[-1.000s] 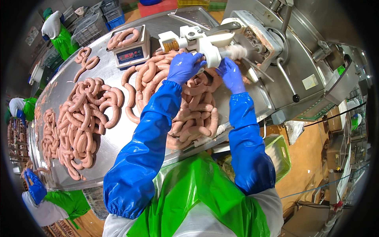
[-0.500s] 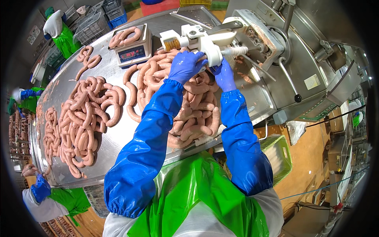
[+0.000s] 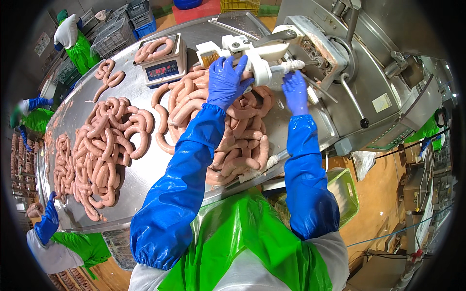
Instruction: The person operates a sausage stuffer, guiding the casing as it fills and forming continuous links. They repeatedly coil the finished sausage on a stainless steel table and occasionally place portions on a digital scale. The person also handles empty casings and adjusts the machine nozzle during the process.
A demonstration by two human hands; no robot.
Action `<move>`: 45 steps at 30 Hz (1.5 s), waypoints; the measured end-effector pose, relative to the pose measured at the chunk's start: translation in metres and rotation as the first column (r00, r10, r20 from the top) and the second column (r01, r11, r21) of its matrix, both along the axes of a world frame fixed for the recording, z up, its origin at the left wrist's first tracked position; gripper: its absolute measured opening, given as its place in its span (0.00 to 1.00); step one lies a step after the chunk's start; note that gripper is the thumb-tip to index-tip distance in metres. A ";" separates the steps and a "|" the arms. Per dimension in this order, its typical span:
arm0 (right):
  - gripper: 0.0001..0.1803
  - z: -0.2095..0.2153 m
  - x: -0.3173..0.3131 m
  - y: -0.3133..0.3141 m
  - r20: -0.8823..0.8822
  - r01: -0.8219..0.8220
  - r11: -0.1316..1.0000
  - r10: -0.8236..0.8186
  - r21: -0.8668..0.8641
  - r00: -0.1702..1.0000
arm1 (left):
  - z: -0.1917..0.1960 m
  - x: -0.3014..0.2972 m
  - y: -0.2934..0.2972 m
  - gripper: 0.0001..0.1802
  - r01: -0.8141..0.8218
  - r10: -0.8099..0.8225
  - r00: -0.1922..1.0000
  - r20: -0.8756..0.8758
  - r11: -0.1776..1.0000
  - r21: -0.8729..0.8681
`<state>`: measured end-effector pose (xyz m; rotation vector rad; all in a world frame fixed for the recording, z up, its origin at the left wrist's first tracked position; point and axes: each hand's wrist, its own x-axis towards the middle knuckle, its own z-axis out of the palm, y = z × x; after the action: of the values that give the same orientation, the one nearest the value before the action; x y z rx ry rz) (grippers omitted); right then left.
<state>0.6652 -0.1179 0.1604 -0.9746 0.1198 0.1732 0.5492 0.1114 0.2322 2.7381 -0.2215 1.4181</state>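
In blue gloves, both my hands work at a white sausage-linking head [image 3: 262, 68] on a steel stuffing machine. My left hand [image 3: 226, 83] is curled round a pinkish sausage [image 3: 247, 75] at the head's outlet, partly hiding it. To the right, my right hand [image 3: 295, 93] has its fingers stretched out just below the stuffing tube, which carries whitish gathered casing [image 3: 291, 66]. I see nothing in its grip. Beneath my hands and forearms lies a large heap of linked sausages [image 3: 242, 140] on the steel table [image 3: 141, 182].
Another sausage pile [image 3: 99, 150] spreads across the table's left. A scale [image 3: 164, 65] with sausages on its pan stands behind. A metal lever [image 3: 356, 102] juts from the machine at right. Co-workers in green aprons stand at left, one near the table's corner [image 3: 51, 228].
My right hand has moved right, away from the linking head to below the tube. My left hand stays at the outlet, its fingers shifted slightly. The co-worker at lower left has raised an arm.
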 end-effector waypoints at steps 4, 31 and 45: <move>0.24 0.018 0.023 -0.013 0.172 0.062 0.988 -0.037 -0.144 0.984 | -0.016 0.011 0.005 0.20 0.081 -0.117 0.925 -0.361 0.990 -0.111; 0.20 0.011 -0.043 0.071 0.164 -0.202 0.979 0.199 0.003 0.966 | -0.020 0.007 0.006 0.22 0.082 -0.135 0.937 -0.322 0.982 -0.171; 0.13 -0.012 0.014 0.017 0.232 -0.079 0.982 0.117 -0.169 0.966 | -0.013 0.005 0.002 0.18 0.114 -0.179 0.927 -0.328 0.971 -0.208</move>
<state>0.6789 -0.1010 0.1484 -1.1534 -0.1408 0.1366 0.5546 0.1137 0.2191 2.6886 -0.2559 0.8537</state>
